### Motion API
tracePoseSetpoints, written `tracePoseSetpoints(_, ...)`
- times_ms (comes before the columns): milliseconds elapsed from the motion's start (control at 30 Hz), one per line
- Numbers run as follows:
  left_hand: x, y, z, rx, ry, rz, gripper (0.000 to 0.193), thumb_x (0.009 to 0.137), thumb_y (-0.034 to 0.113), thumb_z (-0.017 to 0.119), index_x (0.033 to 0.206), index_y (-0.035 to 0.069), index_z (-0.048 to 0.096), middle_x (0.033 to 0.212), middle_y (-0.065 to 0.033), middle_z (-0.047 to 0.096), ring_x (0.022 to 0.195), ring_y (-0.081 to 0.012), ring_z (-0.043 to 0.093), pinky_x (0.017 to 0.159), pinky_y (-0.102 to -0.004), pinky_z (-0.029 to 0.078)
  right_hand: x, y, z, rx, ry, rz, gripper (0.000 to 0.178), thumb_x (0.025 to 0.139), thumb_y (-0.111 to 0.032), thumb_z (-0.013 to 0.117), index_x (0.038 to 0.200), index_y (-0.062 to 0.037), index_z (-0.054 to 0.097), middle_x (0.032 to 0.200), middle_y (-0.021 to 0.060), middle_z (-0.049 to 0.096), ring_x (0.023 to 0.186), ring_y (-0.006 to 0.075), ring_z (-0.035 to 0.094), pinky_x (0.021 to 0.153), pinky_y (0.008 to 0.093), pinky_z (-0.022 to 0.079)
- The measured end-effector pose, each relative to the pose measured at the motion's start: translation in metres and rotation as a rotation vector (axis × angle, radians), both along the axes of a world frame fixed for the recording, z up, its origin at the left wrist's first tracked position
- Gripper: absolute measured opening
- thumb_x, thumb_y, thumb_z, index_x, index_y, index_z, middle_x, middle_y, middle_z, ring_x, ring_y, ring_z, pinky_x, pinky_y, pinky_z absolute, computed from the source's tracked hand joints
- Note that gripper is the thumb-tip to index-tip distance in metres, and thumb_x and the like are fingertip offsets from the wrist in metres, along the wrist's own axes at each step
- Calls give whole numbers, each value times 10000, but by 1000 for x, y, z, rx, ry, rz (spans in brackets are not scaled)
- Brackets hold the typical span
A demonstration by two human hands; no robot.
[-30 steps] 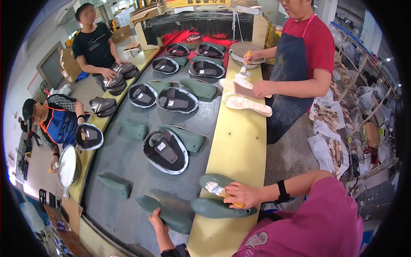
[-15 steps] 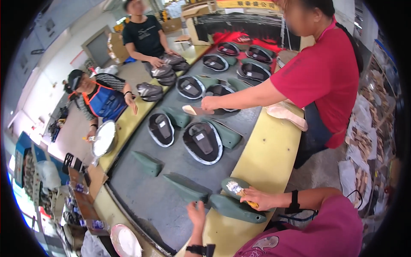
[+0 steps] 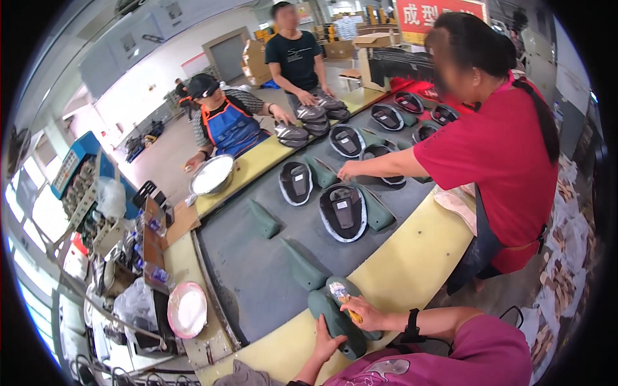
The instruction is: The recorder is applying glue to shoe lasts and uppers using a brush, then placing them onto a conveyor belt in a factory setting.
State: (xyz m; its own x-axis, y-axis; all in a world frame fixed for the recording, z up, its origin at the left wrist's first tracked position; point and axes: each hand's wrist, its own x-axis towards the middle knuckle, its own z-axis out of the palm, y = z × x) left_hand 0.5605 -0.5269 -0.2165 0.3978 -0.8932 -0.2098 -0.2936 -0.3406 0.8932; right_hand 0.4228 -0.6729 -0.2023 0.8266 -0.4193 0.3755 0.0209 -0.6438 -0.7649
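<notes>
My right hand [image 3: 365,314] is closed round the yellow handle of a brush [image 3: 338,291]. The bristles, whitish, rest on a green shoe last [image 3: 353,294] by the table's near edge. A second green shoe last [image 3: 335,327] lies alongside it, closer to me. My left hand [image 3: 327,342] grips that nearer last along its side, thumb and fingers spread across it. Beyond them, two more green lasts, one pointed [image 3: 302,265] and one shorter [image 3: 262,220], lie on the grey belt. Dark shoe uppers [image 3: 343,212] with pale rims stand further along it.
A pink-rimmed bowl of white paste [image 3: 188,310] sits at the left. Another bowl of white paste [image 3: 213,174] is near a person in a blue apron [image 3: 228,128]. A person in a red shirt [image 3: 489,148] reaches over the belt from the right. Dark shoes [image 3: 314,119] are piled before a standing person.
My left hand has come down from the air onto the nearer last. The brush stays in my right hand. The red-shirted person's hand no longer shows the tan piece. My view has turned left.
</notes>
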Motion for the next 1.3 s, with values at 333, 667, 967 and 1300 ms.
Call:
tracePoseSetpoints(333, 24, 11, 48, 279, -122, 117, 605, 696, 204, 732, 1194, -49, 498, 974, -171, 637, 904, -240, 624, 796, -331, 493, 17, 10, -4, 28, -30, 62, 324, 754, 15, 553, 1061, -83, 522, 1023, 148, 545, 972, 344, 508, 861, 416, 392)
tracePoseSetpoints(667, 57, 49, 6, 89, 6, 225, 730, 634, 428, 756, 1120, -68, 532, 995, -242, 615, 915, -341, 618, 807, -368, 484, 21, 15, -18, 85, 5, 48, 378, 706, 2, 559, 1068, -99, 518, 1068, 153, 519, 983, 356, 467, 863, 411, 377)
tracePoseSetpoints(967, 44, 8, 18, 292, -335, 388, 672, 595, 363, 739, 1081, -13, 468, 941, -219, 621, 891, -361, 609, 796, -412, 470, 27, 16, -25, 27, -18, 32, 389, 708, 18, 552, 1078, -94, 504, 1088, 160, 515, 1023, 367, 465, 880, 417, 377)
tracePoseSetpoints(1300, 42, 15, 13, 265, -277, 392, 697, 585, 367, 728, 1113, -4, 464, 980, -231, 616, 925, -376, 600, 820, -415, 464, 28, 31, -22, 61, -50, -7, 355, 710, 18, 552, 1050, -80, 516, 1048, 158, 529, 990, 362, 479, 876, 421, 378)
